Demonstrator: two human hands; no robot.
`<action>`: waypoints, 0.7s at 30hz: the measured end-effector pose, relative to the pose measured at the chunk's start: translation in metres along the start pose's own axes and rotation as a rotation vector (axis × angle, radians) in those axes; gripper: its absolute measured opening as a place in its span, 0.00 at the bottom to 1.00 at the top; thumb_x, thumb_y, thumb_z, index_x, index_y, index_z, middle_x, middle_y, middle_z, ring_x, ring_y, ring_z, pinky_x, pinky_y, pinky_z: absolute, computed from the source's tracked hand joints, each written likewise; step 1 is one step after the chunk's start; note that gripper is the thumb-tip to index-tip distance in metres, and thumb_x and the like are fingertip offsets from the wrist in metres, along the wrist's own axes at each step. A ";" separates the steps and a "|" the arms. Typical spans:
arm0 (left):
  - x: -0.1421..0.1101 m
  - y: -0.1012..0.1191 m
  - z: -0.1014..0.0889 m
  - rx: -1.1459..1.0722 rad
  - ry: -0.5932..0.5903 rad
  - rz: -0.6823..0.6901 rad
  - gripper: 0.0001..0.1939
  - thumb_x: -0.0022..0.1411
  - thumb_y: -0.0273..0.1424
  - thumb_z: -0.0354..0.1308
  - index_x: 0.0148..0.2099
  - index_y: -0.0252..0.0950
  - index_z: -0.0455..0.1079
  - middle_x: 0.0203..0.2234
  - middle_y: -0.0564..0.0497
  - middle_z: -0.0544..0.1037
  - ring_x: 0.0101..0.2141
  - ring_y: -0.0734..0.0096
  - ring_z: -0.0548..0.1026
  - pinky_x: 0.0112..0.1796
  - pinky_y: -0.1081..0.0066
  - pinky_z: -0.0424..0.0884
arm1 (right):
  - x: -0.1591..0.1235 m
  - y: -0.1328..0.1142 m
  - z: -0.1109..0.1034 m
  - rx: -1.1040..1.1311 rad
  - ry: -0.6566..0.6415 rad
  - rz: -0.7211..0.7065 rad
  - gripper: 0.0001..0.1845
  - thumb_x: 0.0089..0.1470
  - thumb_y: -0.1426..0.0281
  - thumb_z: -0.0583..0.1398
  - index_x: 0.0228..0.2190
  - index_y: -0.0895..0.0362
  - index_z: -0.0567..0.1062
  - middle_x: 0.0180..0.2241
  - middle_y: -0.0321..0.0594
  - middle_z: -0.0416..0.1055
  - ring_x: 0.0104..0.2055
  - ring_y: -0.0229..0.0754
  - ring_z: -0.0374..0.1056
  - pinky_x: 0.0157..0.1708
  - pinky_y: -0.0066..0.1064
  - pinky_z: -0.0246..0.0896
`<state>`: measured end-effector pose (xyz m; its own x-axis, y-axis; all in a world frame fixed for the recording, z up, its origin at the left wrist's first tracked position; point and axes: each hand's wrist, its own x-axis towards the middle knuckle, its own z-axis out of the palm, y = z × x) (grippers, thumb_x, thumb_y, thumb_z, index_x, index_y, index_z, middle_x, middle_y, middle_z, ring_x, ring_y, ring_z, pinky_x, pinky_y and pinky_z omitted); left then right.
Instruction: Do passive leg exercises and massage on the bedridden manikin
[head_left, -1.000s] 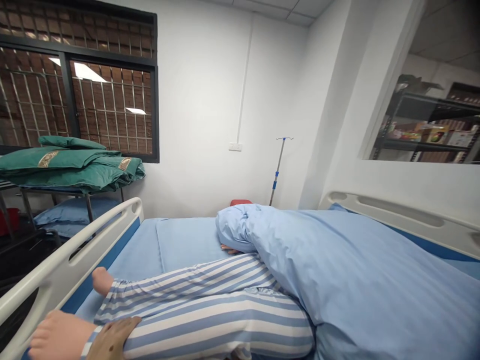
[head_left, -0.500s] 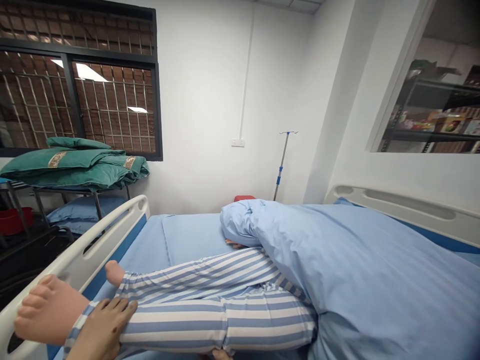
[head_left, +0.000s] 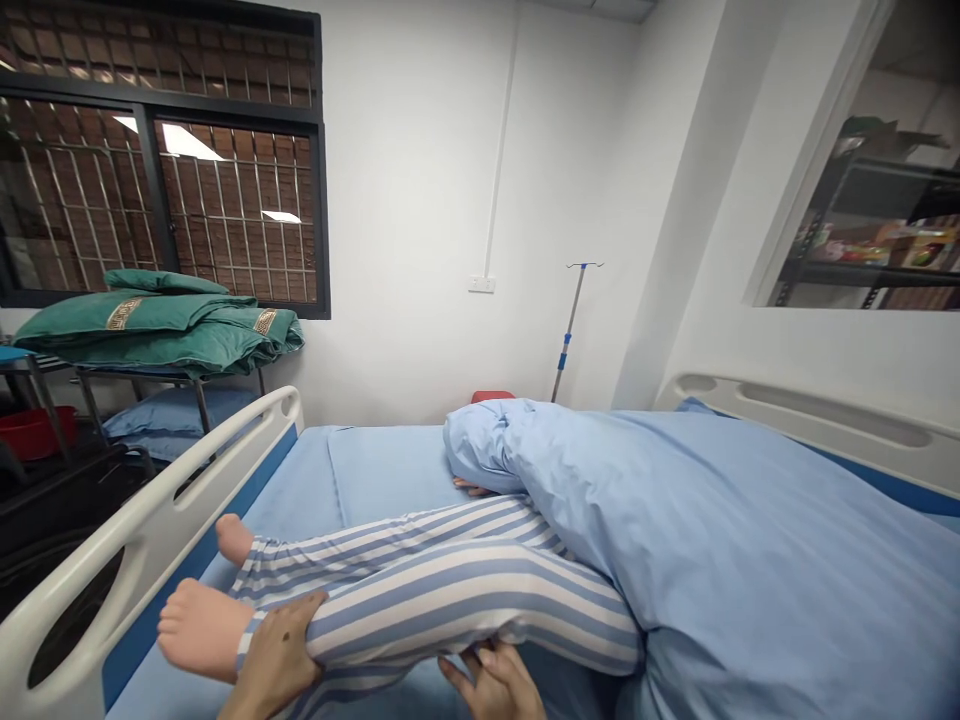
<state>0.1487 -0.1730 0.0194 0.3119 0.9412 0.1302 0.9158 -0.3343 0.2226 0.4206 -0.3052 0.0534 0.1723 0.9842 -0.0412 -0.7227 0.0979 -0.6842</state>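
A manikin in blue-and-white striped trousers lies on the bed, its near leg (head_left: 420, 590) bent with the knee raised. My left hand (head_left: 281, 645) is wrapped over the shin just above the bare near foot (head_left: 204, 628). Under the knee, my right hand (head_left: 499, 680) supports the leg from below, some of its fingers hidden by the trouser cloth. The far leg (head_left: 382, 535) lies extended behind, with its bare foot (head_left: 234, 540) near the footboard. A light blue quilt (head_left: 675, 520) covers the upper body; a few manikin fingers (head_left: 471, 487) show at its edge.
The white footboard (head_left: 217, 430) stands at the left, and another white bed panel (head_left: 810, 405) at the right. Green folded bedding (head_left: 165, 325) is piled on a rack beneath the barred window. A drip stand (head_left: 570, 335) rises behind the bed near a red object (head_left: 492, 396).
The near leg has bent: its knee has risen and its foot has slid right, away from the footboard. My left hand moved right with the shin; my right hand came further into view beneath the knee.
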 end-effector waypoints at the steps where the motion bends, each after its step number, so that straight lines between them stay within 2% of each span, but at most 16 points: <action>1: 0.003 0.009 0.006 -0.034 0.013 -0.009 0.36 0.37 0.24 0.50 0.54 0.39 0.65 0.52 0.51 0.70 0.52 0.63 0.66 0.52 0.68 0.58 | 0.004 -0.004 0.000 0.038 0.018 -0.010 0.12 0.34 0.64 0.66 0.26 0.54 0.75 0.29 0.39 0.74 0.43 0.48 0.67 0.46 0.47 0.60; 4: 0.009 0.035 0.025 -0.118 0.022 -0.040 0.35 0.38 0.25 0.51 0.54 0.39 0.64 0.51 0.51 0.71 0.51 0.62 0.67 0.51 0.68 0.59 | 0.012 -0.016 0.004 0.038 0.045 -0.044 0.18 0.35 0.66 0.67 0.32 0.55 0.75 0.35 0.41 0.73 0.45 0.48 0.65 0.47 0.48 0.59; 7: 0.007 0.056 0.044 -0.193 -0.021 -0.061 0.34 0.39 0.25 0.52 0.53 0.43 0.63 0.48 0.53 0.73 0.49 0.63 0.69 0.47 0.70 0.63 | 0.012 -0.021 -0.001 -0.032 0.091 -0.030 0.23 0.34 0.64 0.67 0.37 0.56 0.74 0.40 0.44 0.71 0.48 0.51 0.63 0.46 0.46 0.59; 12: -0.004 0.070 0.070 -0.239 -0.067 -0.086 0.26 0.42 0.25 0.51 0.47 0.46 0.66 0.40 0.56 0.76 0.45 0.64 0.71 0.40 0.74 0.65 | 0.010 -0.009 -0.019 -0.110 0.188 0.008 0.28 0.28 0.64 0.70 0.36 0.57 0.75 0.44 0.48 0.70 0.49 0.56 0.63 0.42 0.44 0.61; 15: -0.004 0.069 0.068 -0.237 -0.082 -0.083 0.25 0.42 0.25 0.51 0.46 0.46 0.66 0.40 0.55 0.76 0.45 0.65 0.71 0.41 0.74 0.64 | 0.010 -0.004 -0.022 -0.145 0.204 0.009 0.28 0.28 0.62 0.70 0.36 0.57 0.75 0.42 0.48 0.71 0.48 0.55 0.64 0.43 0.42 0.61; 21: -0.006 0.056 0.046 -0.174 -0.120 -0.016 0.25 0.40 0.26 0.50 0.45 0.45 0.66 0.40 0.57 0.76 0.43 0.66 0.71 0.42 0.74 0.64 | 0.010 0.004 -0.029 -0.140 0.219 0.028 0.27 0.26 0.62 0.71 0.33 0.59 0.75 0.35 0.45 0.74 0.41 0.52 0.68 0.41 0.42 0.62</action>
<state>0.2093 -0.1950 -0.0130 0.3350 0.9422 0.0111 0.8667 -0.3127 0.3885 0.4384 -0.2988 0.0293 0.3054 0.9291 -0.2084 -0.6319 0.0341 -0.7743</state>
